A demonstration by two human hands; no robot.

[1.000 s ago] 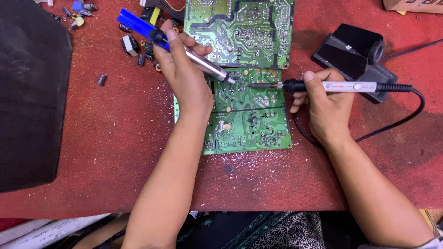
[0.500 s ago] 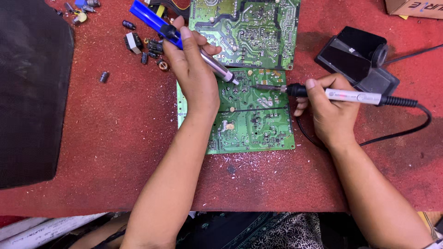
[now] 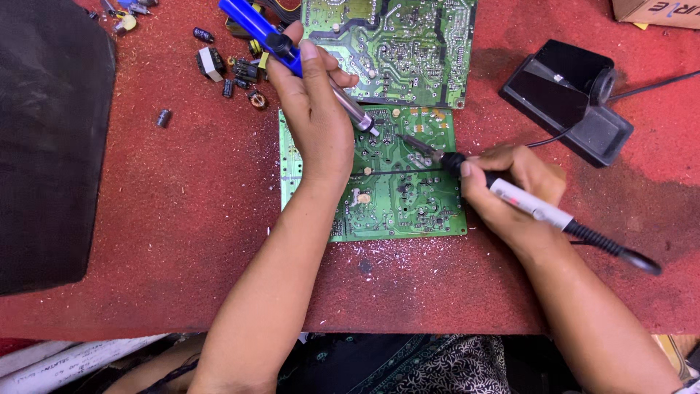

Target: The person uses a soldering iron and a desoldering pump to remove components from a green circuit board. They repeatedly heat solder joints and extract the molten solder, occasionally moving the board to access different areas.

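The left hand (image 3: 313, 120) has its fingers wrapped around a blue and silver pump (image 3: 292, 58), slanted so its silver tip comes down onto the near board (image 3: 379, 197). The right hand (image 3: 510, 193) pinches an iron (image 3: 510, 197) like a pen, fingers closed on the grey handle, the dark tip laid across the board toward the pump tip. The two tips sit close together near the board's upper middle; whether they touch the solder is hard to tell. The green board lies flat on the red desk (image 3: 182, 219), solder side up. A second board (image 3: 397, 44) lies just beyond it. A black stand (image 3: 569, 102) sits to the right, loose parts (image 3: 233, 69) lie at upper left, and a dark panel (image 3: 51, 146) covers the left edge.
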